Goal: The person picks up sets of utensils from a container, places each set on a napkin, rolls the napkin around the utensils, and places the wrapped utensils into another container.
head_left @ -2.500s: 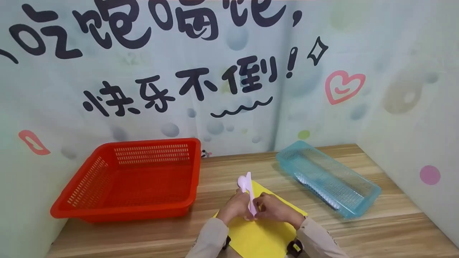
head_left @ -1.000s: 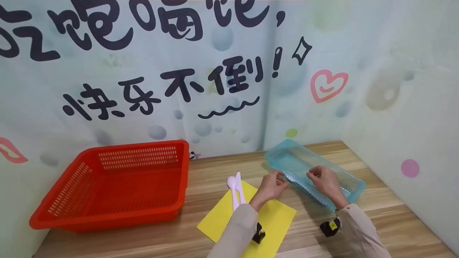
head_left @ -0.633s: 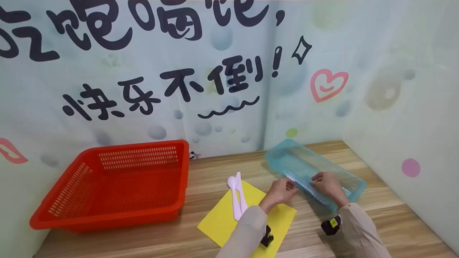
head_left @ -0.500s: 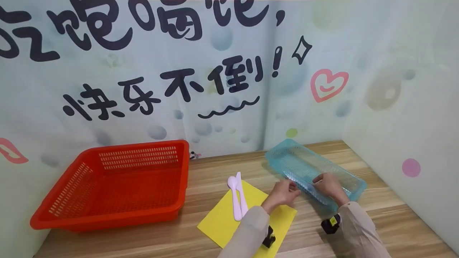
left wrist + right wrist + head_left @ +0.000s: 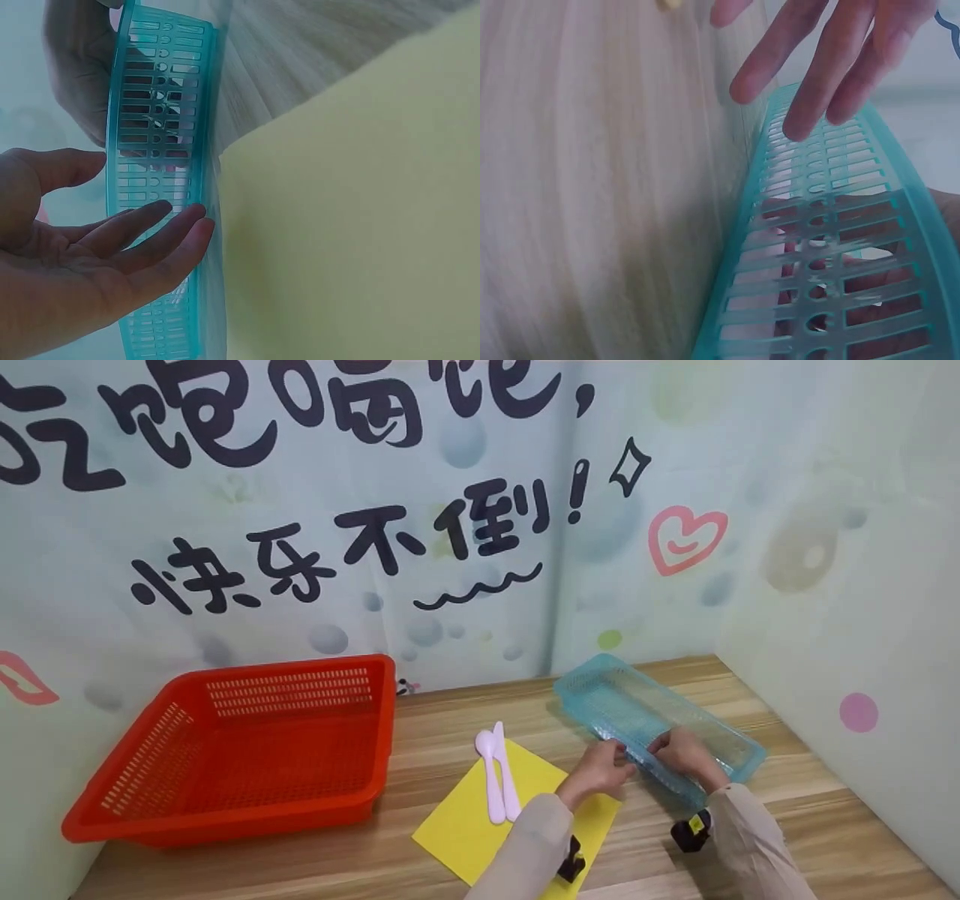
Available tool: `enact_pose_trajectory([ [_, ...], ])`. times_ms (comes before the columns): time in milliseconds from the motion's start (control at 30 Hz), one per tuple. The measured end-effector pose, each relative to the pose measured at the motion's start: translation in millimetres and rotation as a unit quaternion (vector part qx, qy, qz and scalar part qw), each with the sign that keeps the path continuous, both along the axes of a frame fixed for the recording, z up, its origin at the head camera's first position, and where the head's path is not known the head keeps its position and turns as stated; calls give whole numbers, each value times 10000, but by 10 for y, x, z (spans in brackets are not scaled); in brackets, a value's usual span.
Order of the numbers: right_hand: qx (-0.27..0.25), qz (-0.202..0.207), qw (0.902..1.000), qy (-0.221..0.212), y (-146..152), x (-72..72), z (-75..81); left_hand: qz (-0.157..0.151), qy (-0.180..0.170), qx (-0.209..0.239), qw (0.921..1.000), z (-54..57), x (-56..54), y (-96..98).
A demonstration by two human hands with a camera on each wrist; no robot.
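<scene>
A translucent blue slotted basket (image 5: pixel 630 705) stands at the right of the table. My right hand (image 5: pixel 686 754) reaches over its near rim; in the right wrist view its fingers show only through the slots, so any hold is unclear. Something pale lies behind the slots there, its kind hidden. My left hand (image 5: pixel 600 769) is at the basket's outer near side. In the left wrist view, the left hand (image 5: pixel 97 255) has its fingers extended along the slotted wall. A lilac spoon (image 5: pixel 491 772) and a lilac knife (image 5: pixel 505 772) lie side by side on a yellow sheet (image 5: pixel 457 829).
A large red basket (image 5: pixel 232 810) stands on the left of the wooden table (image 5: pixel 450 705). Printed fabric (image 5: pixel 487 435) hangs behind, and a pale side wall (image 5: pixel 900 622) borders the right. The left forearm (image 5: pixel 525 847) passes over the yellow sheet.
Both hands have left the spoon and knife, which stay on the yellow sheet, and moved right to the blue basket. Most recently the right hand has gone lower into it; the left has shifted slightly right.
</scene>
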State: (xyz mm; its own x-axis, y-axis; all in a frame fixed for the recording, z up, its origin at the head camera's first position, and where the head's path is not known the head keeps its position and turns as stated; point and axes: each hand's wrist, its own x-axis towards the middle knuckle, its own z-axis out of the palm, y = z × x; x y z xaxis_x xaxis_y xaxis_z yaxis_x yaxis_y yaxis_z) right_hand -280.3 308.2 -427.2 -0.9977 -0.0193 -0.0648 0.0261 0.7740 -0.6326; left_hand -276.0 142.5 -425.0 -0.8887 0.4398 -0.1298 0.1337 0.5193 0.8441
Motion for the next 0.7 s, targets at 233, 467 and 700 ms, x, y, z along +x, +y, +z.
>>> enact_pose_trajectory([
  [233, 178, -13, 9998, -133, 13, -8, 8, -49, -11, -131, 9999, 9, 11, -18],
  [467, 241, 2, 9988, 431, -18, 22, 66, -64, 68, -30, 10000, 39, 7, -108],
  [700, -256, -505, 9953, 789, -221, 53, 267, -80, 336, 194, 9992, 114, 4, -199],
])
